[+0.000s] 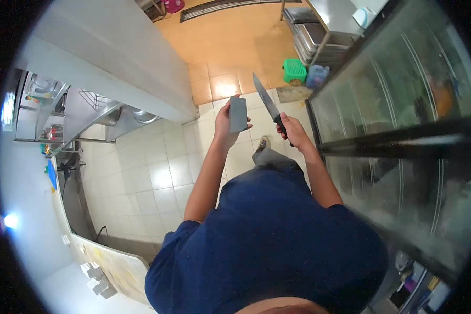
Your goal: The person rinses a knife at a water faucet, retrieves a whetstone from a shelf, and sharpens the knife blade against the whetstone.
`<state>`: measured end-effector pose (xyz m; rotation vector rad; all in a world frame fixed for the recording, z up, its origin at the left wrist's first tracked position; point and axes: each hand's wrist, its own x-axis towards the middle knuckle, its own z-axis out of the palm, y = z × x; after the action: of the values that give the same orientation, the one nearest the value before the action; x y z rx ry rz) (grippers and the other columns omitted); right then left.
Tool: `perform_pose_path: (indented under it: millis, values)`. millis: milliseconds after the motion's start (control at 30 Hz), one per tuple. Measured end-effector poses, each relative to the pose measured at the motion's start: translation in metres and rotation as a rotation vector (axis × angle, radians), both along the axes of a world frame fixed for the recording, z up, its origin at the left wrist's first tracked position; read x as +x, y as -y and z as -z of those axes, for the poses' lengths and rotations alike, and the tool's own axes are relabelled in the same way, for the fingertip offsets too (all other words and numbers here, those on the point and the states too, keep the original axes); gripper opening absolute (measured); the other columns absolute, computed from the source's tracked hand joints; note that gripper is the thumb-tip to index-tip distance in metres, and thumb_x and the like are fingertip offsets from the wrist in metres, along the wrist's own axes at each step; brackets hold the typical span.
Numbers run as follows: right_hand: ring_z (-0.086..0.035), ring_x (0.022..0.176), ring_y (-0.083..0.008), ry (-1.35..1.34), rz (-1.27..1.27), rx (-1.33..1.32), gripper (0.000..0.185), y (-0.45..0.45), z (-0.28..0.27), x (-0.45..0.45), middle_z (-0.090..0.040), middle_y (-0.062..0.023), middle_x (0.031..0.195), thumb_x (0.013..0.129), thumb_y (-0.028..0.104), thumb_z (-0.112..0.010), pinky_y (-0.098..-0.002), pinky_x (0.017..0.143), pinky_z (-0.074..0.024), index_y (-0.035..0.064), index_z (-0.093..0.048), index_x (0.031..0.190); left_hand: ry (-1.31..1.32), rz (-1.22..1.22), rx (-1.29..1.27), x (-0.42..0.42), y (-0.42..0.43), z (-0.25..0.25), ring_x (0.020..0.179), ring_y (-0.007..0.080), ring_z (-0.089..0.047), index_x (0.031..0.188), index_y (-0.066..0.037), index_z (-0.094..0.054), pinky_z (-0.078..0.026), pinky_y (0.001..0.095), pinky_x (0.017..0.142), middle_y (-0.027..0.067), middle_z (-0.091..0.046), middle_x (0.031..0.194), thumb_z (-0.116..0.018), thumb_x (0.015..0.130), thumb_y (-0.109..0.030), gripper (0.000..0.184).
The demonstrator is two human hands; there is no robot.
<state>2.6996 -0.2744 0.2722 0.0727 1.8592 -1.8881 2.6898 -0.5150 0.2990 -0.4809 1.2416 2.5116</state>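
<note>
At the upper middle of the frame, a grey block point(238, 115) is gripped by the left hand point(223, 122), its palm hidden beneath. Just to the right, a knife point(266, 99) is clasped by the right hand point(293, 132), its handle partly covered. Behind the glass doors point(369, 94) at far right, shelves are perhaps blurred by fogging.

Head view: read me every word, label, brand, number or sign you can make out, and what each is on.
No readable text anywhere.
Knife and grey block: no lettering visible.
Blue jug and white item on the steel table: any markings are too small or blurred to read.
</note>
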Motion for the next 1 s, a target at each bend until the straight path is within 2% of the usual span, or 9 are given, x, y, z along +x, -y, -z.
perform_pose_path:
  millis: [200, 300, 633, 700, 800, 833, 933, 967, 1000]
  values:
    - [-0.045, 0.060, -0.0135, -0.464, -0.079, 0.245, 0.042, 0.025, -0.006, -0.102, -0.051, -0.0048, 0.066, 0.097, 0.040, -0.056, -0.0305, 0.056, -0.0390, 0.0015, -0.054, 0.082, -0.042, -0.026, -0.029, -0.084, 0.024, -0.013, 0.072, 0.0224, -0.060, 0.143, -0.019, -0.043, -0.058, 0.0423, 0.064, 0.0061, -0.057, 0.098, -0.031, 0.101, -0.036, 0.047]
    - [-0.045, 0.060, -0.0161, -0.533, -0.069, 0.317, 0.042, 0.036, -0.032, -0.137, -0.050, -0.0079, 0.064, 0.091, 0.039, -0.066, -0.0326, 0.056, -0.0387, 0.0001, -0.052, 0.083, 0.019, -0.060, 0.004, -0.129, 0.033, -0.014, 0.070, 0.0227, -0.061, 0.141, -0.018, -0.045, -0.059, 0.0432, 0.064, 0.0072, -0.058, 0.095, -0.031, 0.102, -0.039, 0.046]
    - [-0.042, 0.058, -0.0115, -0.402, 0.073, 0.269, 0.040, 0.066, 0.006, -0.247, -0.048, -0.0017, 0.062, 0.087, 0.037, -0.072, -0.0288, 0.053, -0.0362, 0.0021, -0.054, 0.081, 0.031, -0.037, 0.018, -0.264, 0.066, 0.000, 0.069, 0.0221, -0.061, 0.139, -0.017, -0.048, -0.058, 0.0391, 0.059, 0.0081, -0.059, 0.094, -0.033, 0.101, -0.037, 0.045]
    - [-0.042, 0.057, -0.0082, -0.224, 0.087, 0.123, 0.036, 0.085, 0.007, -0.277, -0.048, 0.0012, 0.062, 0.089, 0.034, -0.072, -0.0256, 0.051, -0.0346, 0.0041, -0.055, 0.079, -0.067, -0.017, -0.001, -0.303, 0.079, -0.004, 0.068, 0.0219, -0.061, 0.140, -0.017, -0.047, -0.057, 0.0381, 0.057, 0.0083, -0.059, 0.094, -0.034, 0.101, -0.037, 0.045]
    - [-0.042, 0.054, -0.0028, -0.163, 0.189, 0.035, 0.029, 0.116, 0.000, -0.339, -0.048, 0.0050, 0.062, 0.091, 0.028, -0.070, -0.0202, 0.048, -0.0330, 0.0083, -0.055, 0.077, -0.142, 0.110, 0.339, -0.377, 0.108, 0.002, 0.073, 0.0235, -0.062, 0.139, -0.018, -0.049, -0.057, 0.0386, 0.061, 0.0094, -0.060, 0.094, -0.033, 0.101, -0.037, 0.046]
    - [-0.042, 0.054, -0.0029, -0.166, 0.222, 0.029, 0.029, 0.124, -0.003, -0.355, -0.048, 0.0049, 0.062, 0.091, 0.028, -0.070, -0.0203, 0.048, -0.0334, 0.0083, -0.055, 0.077, -0.097, 0.156, 0.625, -0.392, 0.113, 0.000, 0.081, 0.0265, -0.062, 0.131, -0.011, -0.055, -0.057, 0.0404, 0.069, 0.0112, -0.060, 0.091, -0.033, 0.101, -0.036, 0.044]
    - [-0.043, 0.054, -0.0027, -0.148, 0.320, 0.029, 0.028, 0.143, -0.018, -0.396, -0.048, 0.0052, 0.062, 0.091, 0.029, -0.070, -0.0199, 0.048, -0.0347, 0.0083, -0.055, 0.079, 0.167, 0.107, 0.630, -0.444, 0.122, -0.012, 0.086, 0.0288, -0.061, 0.117, -0.005, -0.060, -0.057, 0.0431, 0.075, 0.0134, -0.061, 0.090, -0.035, 0.101, -0.036, 0.044]
    - [-0.043, 0.054, -0.0026, -0.138, 0.351, 0.032, 0.028, 0.144, -0.021, -0.398, -0.049, 0.0054, 0.062, 0.091, 0.029, -0.070, -0.0196, 0.048, -0.0351, 0.0082, -0.055, 0.079, 0.036, 0.229, 0.753, -0.454, 0.125, 0.009, 0.093, 0.0351, -0.065, 0.114, -0.001, -0.059, -0.058, 0.0502, 0.086, 0.0239, -0.063, 0.104, -0.047, 0.098, -0.039, 0.043]
    - [-0.043, 0.054, -0.0027, -0.135, 0.373, 0.034, 0.028, 0.146, -0.023, -0.410, -0.049, 0.0054, 0.063, 0.091, 0.029, -0.070, -0.0195, 0.048, -0.0356, 0.0083, -0.055, 0.080, 0.059, 0.250, 0.790, -0.474, 0.129, 0.011, 0.095, 0.0345, -0.065, 0.112, -0.001, -0.060, -0.058, 0.0490, 0.085, 0.0241, -0.063, 0.104, -0.049, 0.098, -0.038, 0.041]
